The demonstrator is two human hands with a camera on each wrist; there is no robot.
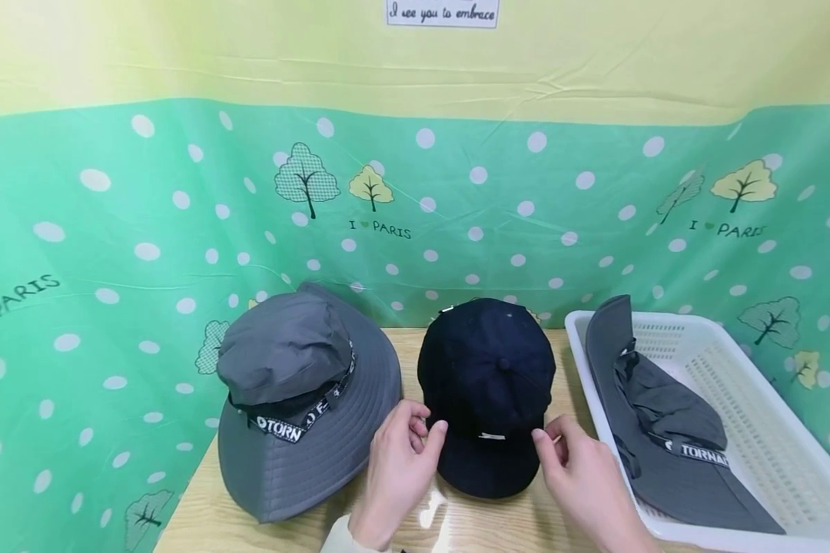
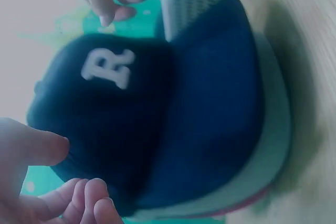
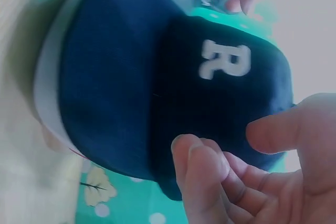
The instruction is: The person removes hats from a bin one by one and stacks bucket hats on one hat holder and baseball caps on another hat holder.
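A dark navy baseball cap [image 1: 487, 361] sits on the table, brim toward me, with a white letter R on its front in both wrist views. Beneath its brim, a paler brim layer [image 2: 278, 103] with a reddish edge shows in the left wrist view. My left hand [image 1: 404, 465] is at the cap's left side, thumb and bent fingers apart with nothing between them. At the right side, my right hand [image 1: 581, 476] has its thumb near the brim's corner, and a gap shows between thumb and fingertips [image 3: 191, 153] in the right wrist view.
A grey wide-brimmed hat [image 1: 283, 353] with a lettered band stands on the table [image 1: 408, 346] at left. To the right, a white plastic basket [image 1: 722, 338] holds another grey wide-brimmed hat [image 1: 678, 415] on its side. A green dotted curtain [image 1: 456, 200] hangs behind.
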